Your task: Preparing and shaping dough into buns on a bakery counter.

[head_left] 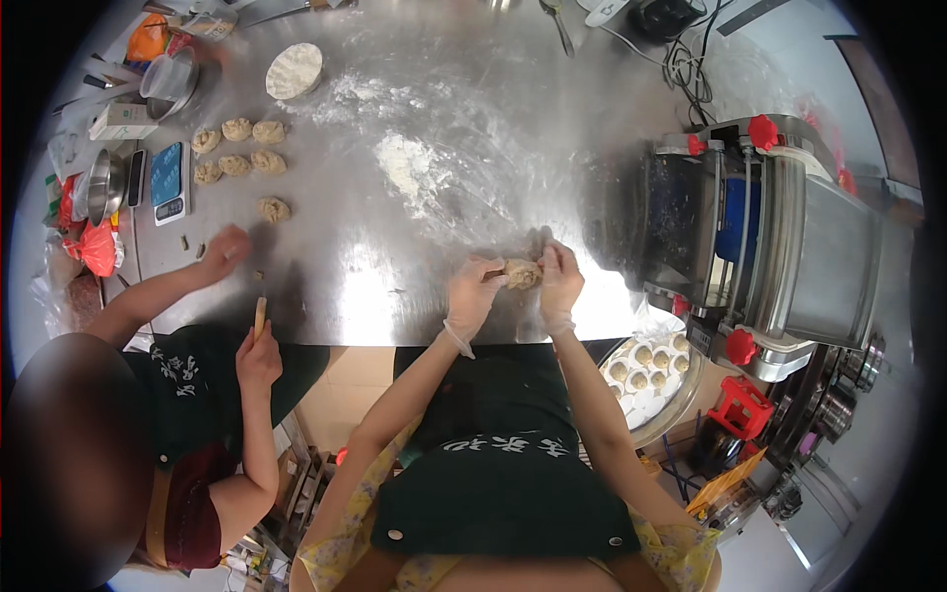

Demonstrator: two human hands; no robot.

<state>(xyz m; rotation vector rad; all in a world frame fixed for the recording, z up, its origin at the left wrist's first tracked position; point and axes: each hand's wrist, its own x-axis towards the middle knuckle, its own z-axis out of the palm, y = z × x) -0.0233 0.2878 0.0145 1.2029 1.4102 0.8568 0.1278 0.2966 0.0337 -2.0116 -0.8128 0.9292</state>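
Note:
Near the front edge of the steel table, I hold a rough, beige piece of dough [522, 274] between both hands. My left hand [472, 294] wears a clear glove, and its fingers pinch the dough's left side. On the right side, my right hand [560, 286] is closed with its fingertips on the dough, its wrist also showing a thin clear cuff. The fingers partly cover the piece. Beyond my hands lies a scattered patch of white flour [412, 170] on the steel table [375, 252].
A co-worker at the left holds a light-coloured stick-like tool [260, 316]. Several dough pieces [236, 166] sit in rows near a scale [171, 185] and a flour bowl [294, 72]. At right stand a roller machine [760, 237] and a round tray [646, 426] of dough balls.

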